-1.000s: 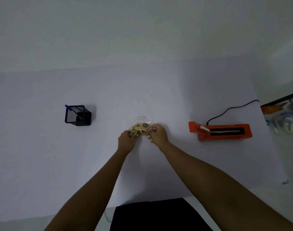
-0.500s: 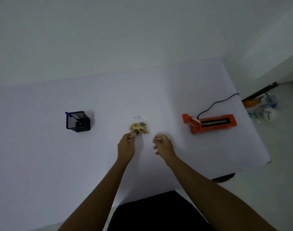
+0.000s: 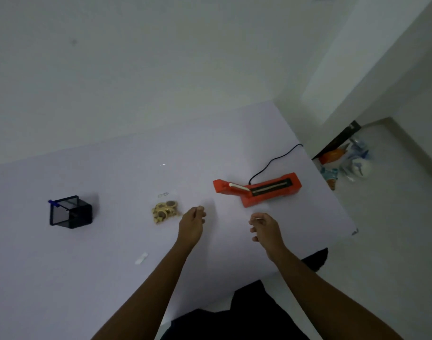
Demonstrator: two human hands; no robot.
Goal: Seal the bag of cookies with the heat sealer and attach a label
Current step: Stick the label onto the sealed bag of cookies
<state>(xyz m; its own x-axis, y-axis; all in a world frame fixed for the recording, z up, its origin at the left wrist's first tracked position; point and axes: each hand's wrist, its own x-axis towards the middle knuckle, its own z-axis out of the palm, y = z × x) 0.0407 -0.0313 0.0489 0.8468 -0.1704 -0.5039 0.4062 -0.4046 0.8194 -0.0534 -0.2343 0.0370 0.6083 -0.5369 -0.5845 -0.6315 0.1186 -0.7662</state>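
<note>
Both hands hover over the pale surface (image 3: 107,285), apart from each other and touching none of the bigger things. The left hand (image 3: 191,227) has its fingers curled in, thumb and forefinger drawn together. Whether anything sits between them I cannot tell in this dim light. The right hand (image 3: 266,229) is curled too, and its fingertips pinch a thin white strip (image 3: 259,218), possibly the label, though it is too small to be sure.

The bag (image 3: 164,211) of round cookies lies flat just to the left of the left hand, a little beyond its knuckles and free of it. The orange sealer (image 3: 256,188) lies past the right hand, on the far side of it, with its arm raised off the dark slot. Its black cord (image 3: 273,160) runs away from the hands toward the far right corner.

Well off to the left of both hands stands a black mesh holder (image 3: 70,212) with a blue pen (image 3: 53,203) poking out of its far corner. A small white scrap (image 3: 141,258) lies nearer than the left hand, beside that forearm.
</note>
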